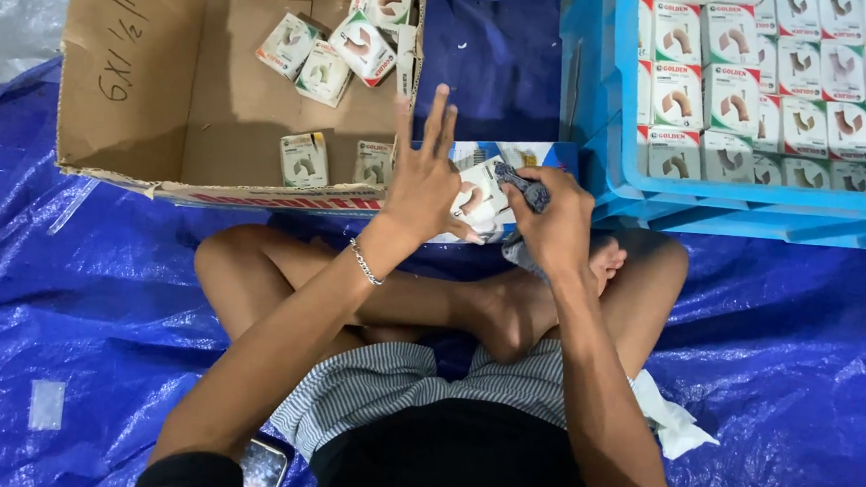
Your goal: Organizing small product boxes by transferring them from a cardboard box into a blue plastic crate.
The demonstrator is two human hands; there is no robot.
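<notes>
Head view, itemised. Left hand (421,188): fingers spread apart, thumb and palm steadying a small white cardboard packet (484,199), printed with a tan curved fitting, above the crossed legs, so its face stays turned up. Right hand (552,226): closed around a dark grey metal piece (525,187), its end touching the packet's top edge. Open brown corrugated carton (163,77): just ahead on the left, a few similar packets lying loose inside. Blue plastic crate (600,133): ahead on the right, similar packets stood in tidy rows. Blue tarpaulin sheet (796,376): covers the floor. Phone (264,469): beside the left thigh.
</notes>
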